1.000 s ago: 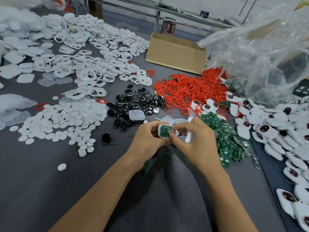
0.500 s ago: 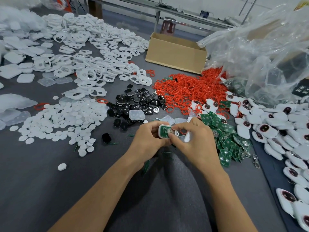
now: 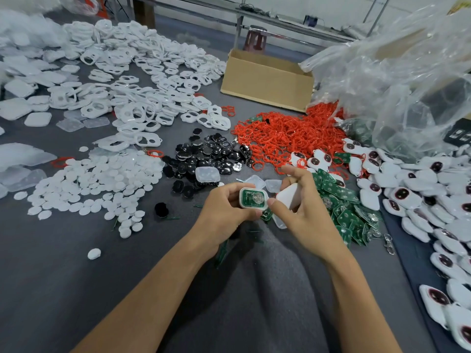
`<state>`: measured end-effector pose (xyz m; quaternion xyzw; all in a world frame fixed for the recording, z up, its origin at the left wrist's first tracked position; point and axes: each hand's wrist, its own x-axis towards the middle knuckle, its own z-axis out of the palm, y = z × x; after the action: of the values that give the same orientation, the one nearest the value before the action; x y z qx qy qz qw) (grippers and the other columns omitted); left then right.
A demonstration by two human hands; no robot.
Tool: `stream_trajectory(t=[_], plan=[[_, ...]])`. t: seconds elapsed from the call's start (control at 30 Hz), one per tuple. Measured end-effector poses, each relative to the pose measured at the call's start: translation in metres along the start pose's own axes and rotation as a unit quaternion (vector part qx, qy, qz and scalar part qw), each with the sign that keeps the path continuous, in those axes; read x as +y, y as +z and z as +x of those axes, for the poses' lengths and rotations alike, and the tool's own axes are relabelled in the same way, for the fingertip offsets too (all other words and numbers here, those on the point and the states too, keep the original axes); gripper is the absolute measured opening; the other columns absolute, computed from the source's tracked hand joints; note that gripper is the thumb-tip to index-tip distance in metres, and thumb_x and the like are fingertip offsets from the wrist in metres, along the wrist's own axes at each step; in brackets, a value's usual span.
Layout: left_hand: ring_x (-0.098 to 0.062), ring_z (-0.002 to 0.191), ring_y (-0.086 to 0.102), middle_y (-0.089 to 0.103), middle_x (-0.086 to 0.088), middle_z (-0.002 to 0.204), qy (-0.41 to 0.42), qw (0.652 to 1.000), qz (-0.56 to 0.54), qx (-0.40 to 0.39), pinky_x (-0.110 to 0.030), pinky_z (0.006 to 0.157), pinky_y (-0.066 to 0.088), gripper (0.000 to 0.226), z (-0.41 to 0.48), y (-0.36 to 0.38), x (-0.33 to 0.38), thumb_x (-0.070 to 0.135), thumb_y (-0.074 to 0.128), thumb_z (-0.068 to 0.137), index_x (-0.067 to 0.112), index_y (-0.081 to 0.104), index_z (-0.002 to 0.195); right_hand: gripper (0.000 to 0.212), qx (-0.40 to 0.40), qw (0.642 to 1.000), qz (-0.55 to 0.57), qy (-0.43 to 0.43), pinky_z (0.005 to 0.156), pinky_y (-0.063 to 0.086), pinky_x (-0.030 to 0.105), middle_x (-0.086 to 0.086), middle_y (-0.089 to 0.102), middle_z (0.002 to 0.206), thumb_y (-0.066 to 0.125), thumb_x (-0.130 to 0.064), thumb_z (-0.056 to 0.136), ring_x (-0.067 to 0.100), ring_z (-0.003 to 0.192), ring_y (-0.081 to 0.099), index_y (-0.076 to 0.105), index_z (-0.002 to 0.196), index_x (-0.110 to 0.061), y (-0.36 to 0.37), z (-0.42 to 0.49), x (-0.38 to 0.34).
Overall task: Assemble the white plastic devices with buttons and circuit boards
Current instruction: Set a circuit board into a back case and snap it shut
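Left hand (image 3: 224, 212) grips half-shell (image 3: 240, 200) w/ board (image 3: 251, 197) by its rims; right hand (image 3: 305, 215) holds white cover (image 3: 289, 197). Light, stiff, probably slippery (hold edges, not the board).

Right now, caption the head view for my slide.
Left hand holds a white shell with a green board; right hand holds a white cover.

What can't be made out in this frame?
1. Head view: print on the circuit board in the left hand, too small.
2. Head view: part of the white cover, hidden by the right hand.
3. Head view: inside of the cardboard box, hidden by its own wall.
4. Head view: plastic bag contents, blurred by film.
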<state>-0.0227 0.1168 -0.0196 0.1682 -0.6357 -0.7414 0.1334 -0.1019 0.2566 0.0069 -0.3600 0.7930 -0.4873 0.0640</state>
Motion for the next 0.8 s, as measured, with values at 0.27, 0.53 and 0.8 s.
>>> stream_trajectory(t=[0.27,0.53,0.8], plan=[[-0.015,0.097,0.069,0.073,-0.005,0.103,-0.004,1.000,0.000,0.007,-0.018,0.083,0.055,0.048,-0.0004,-0.0004,0.0011,-0.011,0.075,0.072,0.008,0.065,0.115,0.022,0.076,0.975,0.203,0.036,0.057,0.042,0.022,-0.003,0.059,0.073,0.067,0.001,0.082,0.012,0.061,0.052,0.054,0.094,-0.012,-0.0059,0.0017,-0.0046],[-0.014,0.097,0.069,0.073,-0.004,0.102,-0.002,1.000,-0.006,0.006,-0.020,0.084,0.055,0.047,0.0000,-0.0007,0.0000,-0.011,0.075,0.072,0.010,0.065,0.113,0.025,0.062,0.973,0.221,0.040,0.066,0.051,0.020,0.000,0.065,0.086,0.062,0.005,0.085,0.010,0.070,0.061,0.062,0.101,-0.014,-0.0019,0.0013,-0.0084],[-0.015,0.099,0.069,0.073,-0.005,0.105,0.002,1.000,-0.006,0.002,-0.023,0.087,0.054,0.049,0.0003,0.0003,0.0000,-0.013,0.073,0.073,0.008,0.064,0.116,0.010,0.119,0.937,0.315,0.089,0.061,0.051,0.018,0.005,0.074,0.077,0.063,0.000,0.083,0.010,0.064,0.066,0.066,0.093,-0.002,0.0039,0.0012,-0.0093]])
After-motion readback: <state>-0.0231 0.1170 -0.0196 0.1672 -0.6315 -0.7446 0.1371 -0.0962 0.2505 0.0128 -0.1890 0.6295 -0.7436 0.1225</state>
